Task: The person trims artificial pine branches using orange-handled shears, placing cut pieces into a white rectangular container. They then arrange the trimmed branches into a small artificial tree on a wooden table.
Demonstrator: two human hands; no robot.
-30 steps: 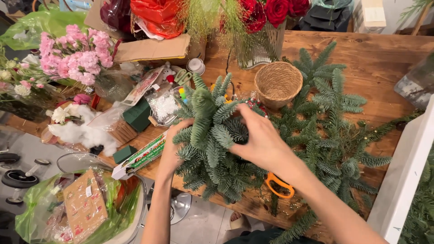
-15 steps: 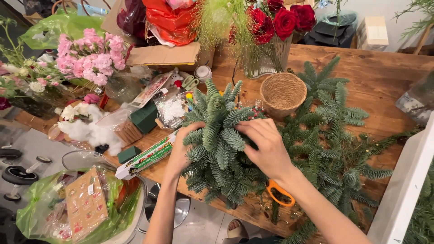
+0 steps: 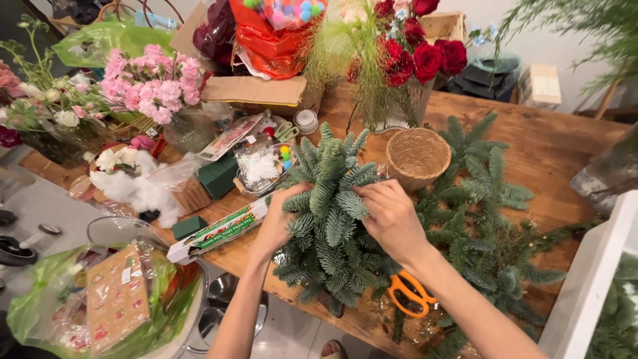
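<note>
On the wooden table [image 3: 571, 139], both hands grip the fir arrangement [image 3: 332, 226]

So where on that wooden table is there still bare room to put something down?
Bare wood shows on the table behind and right of the woven basket, past the loose fir branches. The left side is crowded with pink flowers, packets and foam blocks; both hands work the fir arrangement.
</note>
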